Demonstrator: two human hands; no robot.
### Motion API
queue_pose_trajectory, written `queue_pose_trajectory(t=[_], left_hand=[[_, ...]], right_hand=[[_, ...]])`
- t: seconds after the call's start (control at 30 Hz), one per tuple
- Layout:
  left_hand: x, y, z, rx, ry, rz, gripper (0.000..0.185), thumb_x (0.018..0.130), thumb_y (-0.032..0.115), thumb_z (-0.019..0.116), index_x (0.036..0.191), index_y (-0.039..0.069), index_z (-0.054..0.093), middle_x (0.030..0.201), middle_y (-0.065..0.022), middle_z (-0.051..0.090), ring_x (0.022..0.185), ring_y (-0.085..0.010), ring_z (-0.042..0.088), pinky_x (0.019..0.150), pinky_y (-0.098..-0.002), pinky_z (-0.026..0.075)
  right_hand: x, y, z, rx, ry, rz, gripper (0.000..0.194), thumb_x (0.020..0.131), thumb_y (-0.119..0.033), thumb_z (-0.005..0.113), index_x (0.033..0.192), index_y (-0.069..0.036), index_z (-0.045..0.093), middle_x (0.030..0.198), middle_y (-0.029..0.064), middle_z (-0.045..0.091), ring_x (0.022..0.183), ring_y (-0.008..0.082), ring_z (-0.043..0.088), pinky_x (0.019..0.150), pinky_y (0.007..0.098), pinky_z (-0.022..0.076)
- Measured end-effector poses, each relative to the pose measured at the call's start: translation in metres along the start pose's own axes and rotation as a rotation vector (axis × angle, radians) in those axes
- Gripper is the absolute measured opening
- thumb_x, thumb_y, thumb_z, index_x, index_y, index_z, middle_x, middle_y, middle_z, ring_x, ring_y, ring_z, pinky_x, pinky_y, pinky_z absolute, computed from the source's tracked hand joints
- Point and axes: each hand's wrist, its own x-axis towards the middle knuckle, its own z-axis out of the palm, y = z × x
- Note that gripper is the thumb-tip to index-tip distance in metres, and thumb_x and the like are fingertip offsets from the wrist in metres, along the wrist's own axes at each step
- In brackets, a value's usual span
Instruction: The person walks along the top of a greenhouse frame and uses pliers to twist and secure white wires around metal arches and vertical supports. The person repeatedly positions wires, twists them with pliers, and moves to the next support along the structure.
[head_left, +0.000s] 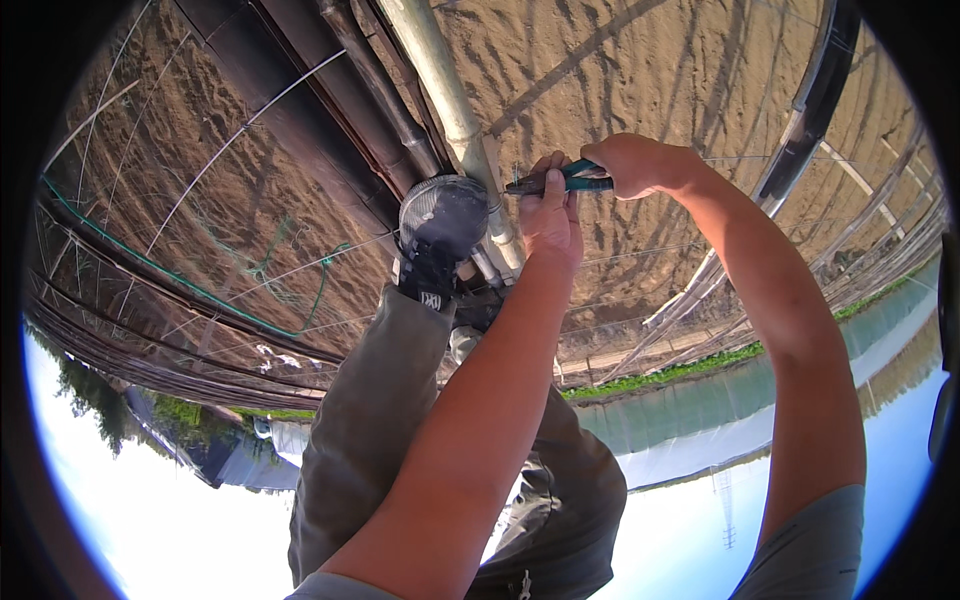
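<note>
My right hand holds the teal handles of a pair of pliers, which stand somewhat apart. The dark jaws point left, towards a pale bamboo pole. My left hand is closed around the head of the pliers, thumb in front and fingers partly hidden behind it. Whether a wire lies between the jaws or in my left fingers, I cannot tell. A shoe on one of my feet rests at the poles, just left of my left hand.
Dark thick poles run beside the bamboo. Thin wires and a green cord cross over bare soil below. Another dark pole stands at the right. Farther off are a lattice of poles, a strip of grass and sheet-covered structures.
</note>
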Motion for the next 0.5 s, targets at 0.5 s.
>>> queue_pose_trajectory(t=[0.5], left_hand=[[0.009, -0.003, 0.008, 0.083, 0.161, -0.013, 0.033, 0.107, 0.022, 0.069, 0.130, 0.001, 0.059, 0.130, -0.0114, 0.070, 0.116, -0.0205, 0.067, 0.101, -0.0363, 0.058]], right_hand=[[0.017, 0.015, 0.036, 0.077, 0.151, 0.085, 0.021, 0.089, -0.026, 0.073, 0.080, -0.008, 0.068, 0.065, 0.0102, 0.066, 0.061, 0.0286, 0.067, 0.058, 0.0438, 0.0519]])
